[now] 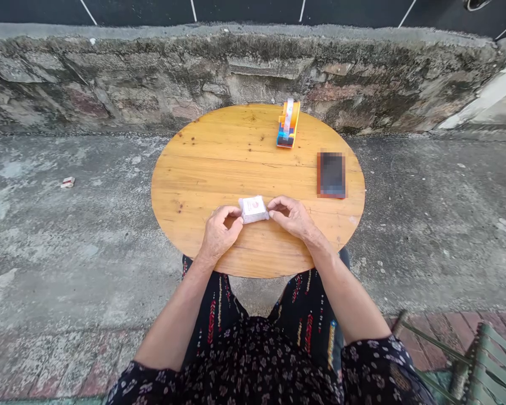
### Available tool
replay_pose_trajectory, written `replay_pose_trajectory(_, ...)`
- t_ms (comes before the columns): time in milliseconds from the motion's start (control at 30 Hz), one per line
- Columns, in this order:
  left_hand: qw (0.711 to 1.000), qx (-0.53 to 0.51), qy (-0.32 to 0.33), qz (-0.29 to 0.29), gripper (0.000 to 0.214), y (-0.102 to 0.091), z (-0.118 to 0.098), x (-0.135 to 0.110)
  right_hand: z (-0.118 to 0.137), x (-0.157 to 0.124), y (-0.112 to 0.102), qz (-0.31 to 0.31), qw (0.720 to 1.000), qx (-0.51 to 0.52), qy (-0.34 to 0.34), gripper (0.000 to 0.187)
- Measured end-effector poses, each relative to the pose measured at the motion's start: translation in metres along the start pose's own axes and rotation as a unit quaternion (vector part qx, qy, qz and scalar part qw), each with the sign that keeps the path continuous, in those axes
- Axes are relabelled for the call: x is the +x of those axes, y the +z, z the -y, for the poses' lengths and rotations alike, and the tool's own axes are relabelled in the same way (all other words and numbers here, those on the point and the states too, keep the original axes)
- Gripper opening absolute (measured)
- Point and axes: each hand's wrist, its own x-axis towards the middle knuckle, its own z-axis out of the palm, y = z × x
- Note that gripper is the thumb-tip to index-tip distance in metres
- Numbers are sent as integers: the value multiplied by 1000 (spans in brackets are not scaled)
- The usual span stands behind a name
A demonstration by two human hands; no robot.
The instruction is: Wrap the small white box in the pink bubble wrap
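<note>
A small white packet (254,209) in clear, crinkled wrap, with a white printed label on top, lies near the front of the round wooden table (219,163). My left hand (221,232) rests at its left end, thumb and fingers closed on the edge of the wrap. At the opposite end, my right hand (294,216) pinches the corner of the wrap between thumb and fingertips. The label faces up between both hands.
Toward the table's back stands a yellow, orange and blue tape dispenser (288,125) with a tape roll. A blurred dark, red-edged flat object (332,175) lies at the right. Behind the table runs a low stone wall (152,79); a green slatted chair (493,360) is at lower right.
</note>
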Motion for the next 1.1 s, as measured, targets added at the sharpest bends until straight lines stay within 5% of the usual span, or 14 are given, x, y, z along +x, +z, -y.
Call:
replay_pose_trajectory(500, 997, 29, 60, 29, 19, 0, 1, 3, 0, -2, -1, 75, 997, 7, -13, 5)
replay_pose_trajectory(667, 999, -10, 42, 10, 22, -1, -1, 0, 0, -2, -5, 12, 1000, 12, 4, 7)
replay_pose_trajectory(767, 999, -16, 34, -3, 39, 0, 1, -1, -2, -2, -6, -32, 999, -17, 0, 20)
replay_pose_trajectory(933, 999, -9, 20, 39, 62, 1, 7, 1, -5, -4, -5, 16, 995, -96, -20, 59)
replay_pose_trajectory(1100, 995, 1, 40, 90, 62, -1, 6, 4, -5, -3, -3, 41, 992, -117, -27, 58)
